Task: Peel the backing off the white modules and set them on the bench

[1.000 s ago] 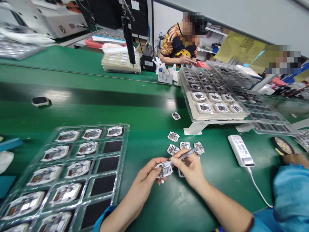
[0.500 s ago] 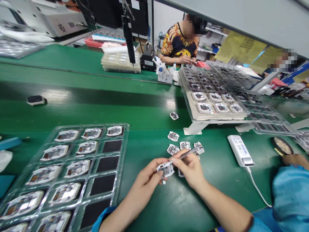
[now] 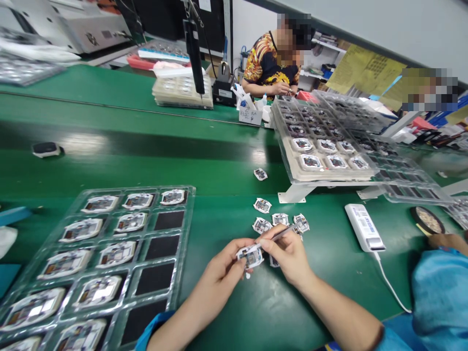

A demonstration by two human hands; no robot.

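My left hand [image 3: 227,265] pinches a white watch housing [image 3: 250,257] between thumb and fingers, its inner circuit board facing up. A small white round tab hangs just below it. In my right hand [image 3: 287,253] is a slim grey metal tool, apparently tweezers [image 3: 285,232], held like a pen. Its tip meets the upper edge of the housing, partly hidden by my fingers. Beyond my hands several similar housings [image 3: 280,220] lie loose on the green bench, one partly covered by my right hand.
At left, a clear plastic tray [image 3: 190,214] holds several housings. A raised rack [image 3: 292,192] carries stacked trays. A white device [image 3: 361,226] with a cable lies at right, near a co-worker's blue sleeve [image 3: 438,287]. A hanging screwdriver [image 3: 193,56] and another person [image 3: 272,63] are farther back.
A black-topped piece at far left and a lone housing beyond the loose group have shifted slightly left along the green strip. Both hands keep nearly the same place and grip.
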